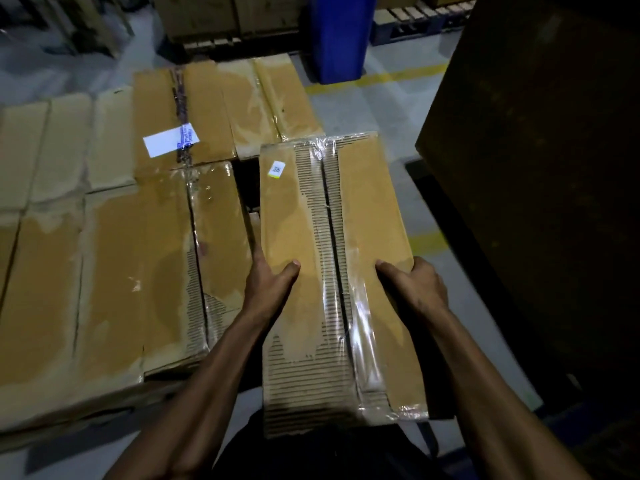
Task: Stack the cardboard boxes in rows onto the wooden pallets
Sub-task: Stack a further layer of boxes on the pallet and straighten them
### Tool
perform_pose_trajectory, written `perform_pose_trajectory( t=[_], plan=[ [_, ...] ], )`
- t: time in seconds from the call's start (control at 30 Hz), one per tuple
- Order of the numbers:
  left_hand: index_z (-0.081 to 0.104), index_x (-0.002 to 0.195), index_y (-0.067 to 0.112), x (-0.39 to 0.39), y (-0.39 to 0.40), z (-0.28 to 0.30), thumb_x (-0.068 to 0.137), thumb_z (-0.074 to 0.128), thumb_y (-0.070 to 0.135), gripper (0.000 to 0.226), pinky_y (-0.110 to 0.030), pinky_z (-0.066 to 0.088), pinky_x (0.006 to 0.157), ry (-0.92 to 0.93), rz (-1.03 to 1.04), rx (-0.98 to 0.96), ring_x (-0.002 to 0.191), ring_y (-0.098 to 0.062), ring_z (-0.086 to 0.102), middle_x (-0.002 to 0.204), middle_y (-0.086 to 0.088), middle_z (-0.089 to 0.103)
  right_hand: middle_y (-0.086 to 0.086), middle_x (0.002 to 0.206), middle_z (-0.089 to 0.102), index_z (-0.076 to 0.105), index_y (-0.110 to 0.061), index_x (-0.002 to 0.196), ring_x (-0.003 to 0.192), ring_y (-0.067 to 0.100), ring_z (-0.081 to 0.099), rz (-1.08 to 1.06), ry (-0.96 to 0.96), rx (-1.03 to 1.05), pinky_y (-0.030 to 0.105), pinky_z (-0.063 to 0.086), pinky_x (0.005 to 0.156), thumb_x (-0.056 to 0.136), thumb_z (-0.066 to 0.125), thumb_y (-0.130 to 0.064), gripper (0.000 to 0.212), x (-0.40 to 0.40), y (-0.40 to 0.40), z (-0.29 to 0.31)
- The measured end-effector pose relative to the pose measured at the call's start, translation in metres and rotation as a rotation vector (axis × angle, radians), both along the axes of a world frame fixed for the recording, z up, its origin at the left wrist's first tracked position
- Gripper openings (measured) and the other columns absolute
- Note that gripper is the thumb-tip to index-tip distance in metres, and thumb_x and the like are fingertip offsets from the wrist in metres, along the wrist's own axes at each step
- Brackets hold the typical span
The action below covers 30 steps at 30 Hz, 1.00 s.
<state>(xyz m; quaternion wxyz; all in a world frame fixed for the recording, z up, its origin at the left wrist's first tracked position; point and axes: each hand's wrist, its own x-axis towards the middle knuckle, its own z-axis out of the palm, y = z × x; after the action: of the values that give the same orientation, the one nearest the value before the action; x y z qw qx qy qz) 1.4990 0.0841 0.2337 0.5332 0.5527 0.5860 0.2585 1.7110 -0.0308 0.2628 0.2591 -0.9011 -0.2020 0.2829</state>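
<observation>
**A:** Grey warehouse floor with yellow lines, dim light, seen from the head camera. What can't you make out?

**B:** Plenty. On the right a big dark block is too shadowed to identify. The pallet under the near boxes is almost wholly covered. A blue upright thing at the top is cut off by the frame, and the far stacks behind it are blurred.

**A:** How many boxes in the laid row?

**B:** I count roughly seven tops side by side, flat and touching, but the left ones run off the edge, so the count isn't firm. One more, the held box, is just right of them, a dark gap between.

**A:** The hands?

**B:** Two. The left hand clasps that box's left edge, thumb on top. The right hand clasps the right edge likewise, fingers curled out of sight.

**A:** Any writing?

**B:** A small white sticker with a code on the held box, and a white label with blue print on a far box; neither is legible.
</observation>
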Motion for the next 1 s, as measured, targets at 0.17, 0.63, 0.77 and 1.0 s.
perform_pose_trajectory(
  t=[0.17, 0.63, 0.77, 1.0],
  plan=[
    [0.023, 0.156, 0.018, -0.007, 0.013, -0.007, 0.092, 0.067, 0.034, 0.080, -0.042, 0.042, 0.112, 0.069, 0.003, 0.010, 0.132, -0.029, 0.049, 0.148, -0.005, 0.045, 0.005, 0.109, 0.070, 0.063, -0.022, 0.111, 0.097, 0.034, 0.065, 0.048, -0.008, -0.008, 0.044, 0.056, 0.087, 0.064, 0.059, -0.077, 0.072, -0.003, 0.018, -0.005],
    [0.004, 0.160, 0.010, 0.027, 0.081, -0.058, 0.093, 0.066, 0.038, 0.096, -0.040, 0.006, 0.126, 0.370, 0.094, -0.001, 0.155, -0.018, -0.009, 0.169, -0.003, -0.003, 0.004, 0.108, 0.069, 0.062, -0.025, 0.113, 0.097, 0.032, 0.064, 0.175, 0.132, -0.031, 0.041, 0.054, 0.087, 0.077, 0.058, -0.067, 0.055, 0.039, 0.113, -0.065],
    [0.004, 0.160, 0.009, 0.035, 0.098, -0.077, 0.093, 0.066, 0.037, 0.096, -0.038, 0.005, 0.126, 0.411, 0.133, -0.019, 0.155, -0.019, -0.007, 0.169, -0.005, -0.001, 0.003, 0.109, 0.068, 0.060, -0.024, 0.118, 0.098, 0.031, 0.064, 0.228, 0.188, -0.054, 0.045, 0.054, 0.090, 0.072, 0.054, -0.072, 0.067, 0.047, 0.136, -0.089],
    [-0.004, 0.160, 0.009, 0.045, 0.124, -0.105, 0.094, 0.064, 0.040, 0.099, -0.040, 0.006, 0.126, 0.477, 0.104, -0.058, 0.155, -0.019, -0.008, 0.169, -0.005, -0.007, 0.008, 0.120, 0.066, 0.057, -0.020, 0.129, 0.111, 0.035, 0.060, 0.266, 0.194, -0.075, 0.044, 0.049, 0.096, 0.078, 0.058, -0.069, 0.071, 0.060, 0.172, -0.130]
  ],
)
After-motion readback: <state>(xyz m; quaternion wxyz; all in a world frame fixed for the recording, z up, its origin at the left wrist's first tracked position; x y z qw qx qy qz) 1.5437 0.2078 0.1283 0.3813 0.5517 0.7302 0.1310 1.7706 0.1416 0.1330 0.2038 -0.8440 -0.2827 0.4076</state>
